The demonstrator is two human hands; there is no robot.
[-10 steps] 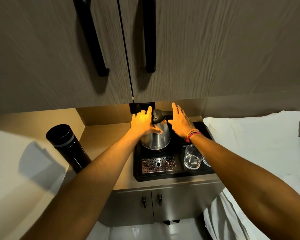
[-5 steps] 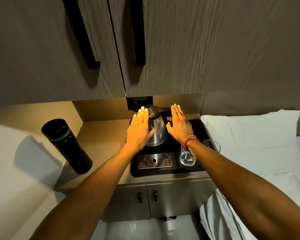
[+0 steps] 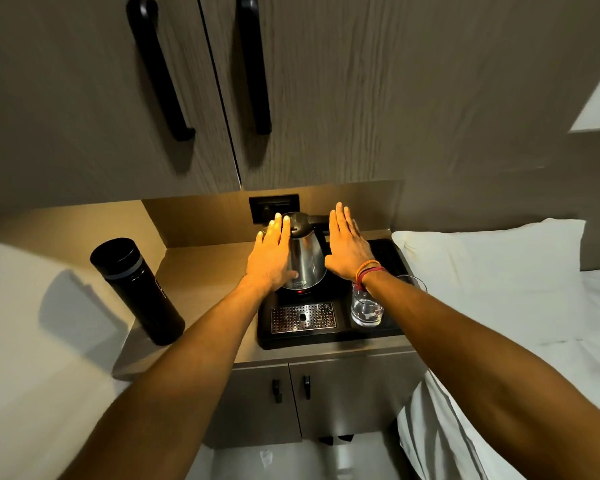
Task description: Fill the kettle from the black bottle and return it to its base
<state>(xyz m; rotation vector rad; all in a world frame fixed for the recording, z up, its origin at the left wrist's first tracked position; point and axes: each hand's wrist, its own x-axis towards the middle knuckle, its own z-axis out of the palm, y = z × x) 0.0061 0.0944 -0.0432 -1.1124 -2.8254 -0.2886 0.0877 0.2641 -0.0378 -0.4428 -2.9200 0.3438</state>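
A steel kettle [image 3: 306,259] with a black lid and handle stands on its base at the back of a black tray [image 3: 329,336]; a small red light glows at its foot. My left hand [image 3: 271,259] lies flat against the kettle's left side, fingers straight and together. My right hand [image 3: 347,249], with red and orange wrist bands, is held flat just right of the kettle, fingers extended, holding nothing. The black bottle [image 3: 137,289] stands capped and upright on the counter, far left of the tray, apart from both hands.
A drinking glass [image 3: 366,308] stands on the tray under my right wrist, a second glass [image 3: 413,282] behind it. A metal drip grate [image 3: 303,317] sits at the tray's front. Overhead cabinet doors [image 3: 222,91] hang low. A white pillow [image 3: 489,271] lies to the right.
The left hand has slid from the kettle's front to its left side, its fingers now straight. The right hand stays flat beside the kettle. The view has shifted slightly.
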